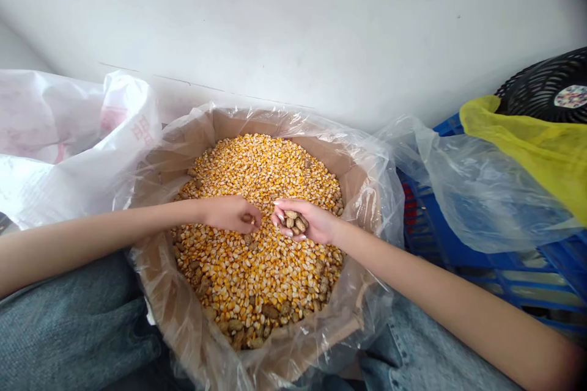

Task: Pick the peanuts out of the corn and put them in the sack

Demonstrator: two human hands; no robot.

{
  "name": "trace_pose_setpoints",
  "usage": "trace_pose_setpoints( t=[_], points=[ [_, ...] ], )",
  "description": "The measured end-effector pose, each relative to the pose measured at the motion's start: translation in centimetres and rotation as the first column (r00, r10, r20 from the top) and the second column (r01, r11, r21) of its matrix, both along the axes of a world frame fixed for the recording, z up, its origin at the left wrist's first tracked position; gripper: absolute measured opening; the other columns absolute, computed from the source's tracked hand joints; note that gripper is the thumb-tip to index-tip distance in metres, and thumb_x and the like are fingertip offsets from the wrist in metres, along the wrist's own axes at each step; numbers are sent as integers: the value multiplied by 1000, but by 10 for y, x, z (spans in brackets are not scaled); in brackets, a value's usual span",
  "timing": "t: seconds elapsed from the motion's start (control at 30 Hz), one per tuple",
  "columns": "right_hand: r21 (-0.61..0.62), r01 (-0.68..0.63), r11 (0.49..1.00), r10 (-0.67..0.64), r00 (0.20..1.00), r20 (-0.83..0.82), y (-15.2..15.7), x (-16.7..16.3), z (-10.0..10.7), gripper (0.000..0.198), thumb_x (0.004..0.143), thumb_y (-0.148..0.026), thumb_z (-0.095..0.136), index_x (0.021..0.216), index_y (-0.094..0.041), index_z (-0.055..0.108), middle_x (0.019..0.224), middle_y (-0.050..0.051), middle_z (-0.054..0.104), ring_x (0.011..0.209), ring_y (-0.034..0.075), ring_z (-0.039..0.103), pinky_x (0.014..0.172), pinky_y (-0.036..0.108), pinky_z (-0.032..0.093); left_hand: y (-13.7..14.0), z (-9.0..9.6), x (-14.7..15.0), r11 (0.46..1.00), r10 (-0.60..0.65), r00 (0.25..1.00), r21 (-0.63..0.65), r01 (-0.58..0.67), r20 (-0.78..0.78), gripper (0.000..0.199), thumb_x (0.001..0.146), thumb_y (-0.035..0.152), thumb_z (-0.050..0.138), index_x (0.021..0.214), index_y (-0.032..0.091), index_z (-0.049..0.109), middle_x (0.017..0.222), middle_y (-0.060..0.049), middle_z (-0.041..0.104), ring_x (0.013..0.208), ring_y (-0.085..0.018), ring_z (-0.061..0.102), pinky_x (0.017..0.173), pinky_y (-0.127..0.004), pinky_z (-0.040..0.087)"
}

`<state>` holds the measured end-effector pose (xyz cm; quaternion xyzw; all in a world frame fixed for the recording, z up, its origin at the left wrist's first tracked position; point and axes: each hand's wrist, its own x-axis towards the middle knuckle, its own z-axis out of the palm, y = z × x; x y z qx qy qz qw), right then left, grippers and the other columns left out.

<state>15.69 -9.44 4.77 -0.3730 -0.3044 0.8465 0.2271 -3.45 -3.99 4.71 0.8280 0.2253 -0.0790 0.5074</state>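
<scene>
Yellow corn kernels [261, 165] fill a cardboard box [321, 333] lined with a clear plastic bag [387, 214]. My right hand [316, 223] is turned palm up over the corn, its fingers curled round several unshelled peanuts [294, 223]. Just left of it, my left hand [232, 214] is closed low over the kernels, with a brown bit that looks like a peanut showing in its curled fingers. More peanuts in dark, dirty shells [270, 310] lie in the corn, mostly along the near edge and the sides.
A white plastic sack [77, 165] stands left of the box. To the right are a blue plastic crate [458, 238], a clear bag [495, 189], a yellow bag [532, 146] and a black fan [545, 85]. A white wall [284, 30] rises behind. My knees flank the box.
</scene>
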Motion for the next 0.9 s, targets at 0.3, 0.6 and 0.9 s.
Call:
trace_pose_setpoints(
  t=[0.3, 0.6, 0.9],
  points=[
    [5, 1, 1000, -1, 999, 33, 0, -1, -1, 22, 69, -33, 52, 62, -15, 44, 63, -2, 52, 42, 5, 44, 27, 13, 24, -18, -23, -4, 845, -235, 967, 470, 255, -103, 10, 70, 29, 52, 74, 21, 55, 64, -4, 59, 58, -14, 52, 55, -22, 34],
    [-8, 8, 1000, -8, 999, 50, -1, -1, 1, 21, 70, -33, 51, 62, -15, 45, 64, -2, 52, 42, 5, 44, 27, 13, 23, -6, -13, 1, 957, 64, 997, -281, -71, -35, 18, 72, 35, 46, 75, 17, 49, 58, 3, 46, 47, -7, 39, 43, -18, 29],
    [-3, 9, 1000, -9, 999, 48, -1, 0, -1, 22, 70, -35, 51, 63, -15, 46, 61, -2, 51, 42, 5, 44, 27, 13, 24, 21, 16, -1, 363, 530, 839, -861, -356, -123, 17, 75, 26, 40, 62, 17, 35, 49, 6, 22, 35, -4, 21, 32, -15, 11]
  ],
)
